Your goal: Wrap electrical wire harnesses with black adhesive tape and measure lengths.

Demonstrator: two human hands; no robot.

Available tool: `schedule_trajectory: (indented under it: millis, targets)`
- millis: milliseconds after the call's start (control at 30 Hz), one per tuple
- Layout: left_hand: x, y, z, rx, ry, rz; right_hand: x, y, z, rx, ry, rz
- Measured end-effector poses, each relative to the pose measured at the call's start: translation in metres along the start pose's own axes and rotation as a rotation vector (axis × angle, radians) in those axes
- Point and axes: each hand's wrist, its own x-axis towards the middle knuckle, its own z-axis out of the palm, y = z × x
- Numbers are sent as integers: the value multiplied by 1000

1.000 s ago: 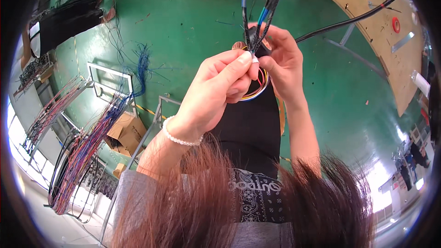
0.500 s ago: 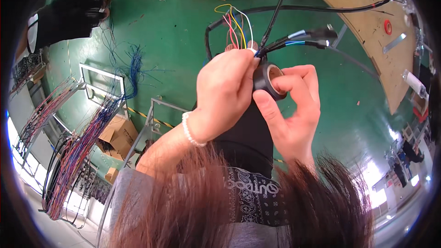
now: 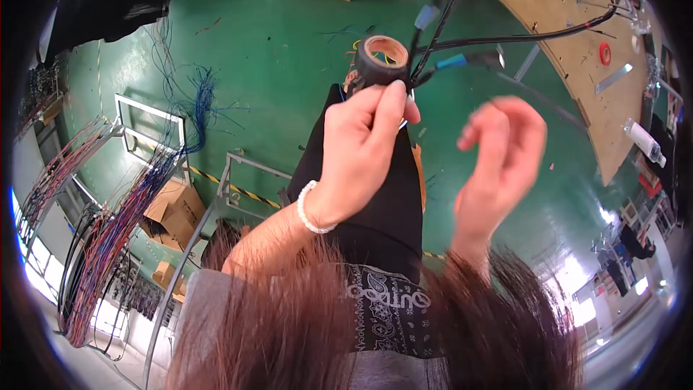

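Observation:
My left hand [image 3: 361,152] grips a roll of black tape [image 3: 380,60] with a brown cardboard core, held up against a bundle of black cables [image 3: 462,47] that branch out from the same spot. Blue connector ends [image 3: 453,61] stick out of the bundle to the right. A white bead bracelet [image 3: 310,209] circles my left wrist. My right hand [image 3: 498,155] is off to the right, blurred, fingers loosely curled and holding nothing, a hand's width from the cables.
Below is a green floor [image 3: 274,43]. Racks hung with coloured wire harnesses [image 3: 108,231] stand at left beside cardboard boxes [image 3: 170,209]. A curved wooden bench [image 3: 570,36] with a red tape roll [image 3: 604,53] and tools lies upper right.
The tape roll has passed from my right hand to my left hand. My right hand has let go and dropped away to the right; the cables now fan out above the roll.

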Motion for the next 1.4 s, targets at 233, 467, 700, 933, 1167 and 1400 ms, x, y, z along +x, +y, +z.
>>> schedule_trajectory:
  millis: [233, 467, 700, 933, 1167, 1400]
  targets:
    - [8, 20, -17, -288, -250, -292, 56, 88, 18, 778, -777, 99]
    - [3, 26, -8, 137, -165, -161, 37, 93, -15, 465, -682, 198]
    - [-4, -10, -7, 583, -181, 481, -14, 15, -31, -150, -344, -82]
    - [-14, -39, 6, 332, -107, 196, -11, -8, 8, -311, -281, -329]
    - [-7, -39, 13, 206, 151, 182, 23, 4, -26, 221, -152, 193]
    - [2, -37, 15, 149, 141, 207, 87, 14, -10, 149, -679, -167]
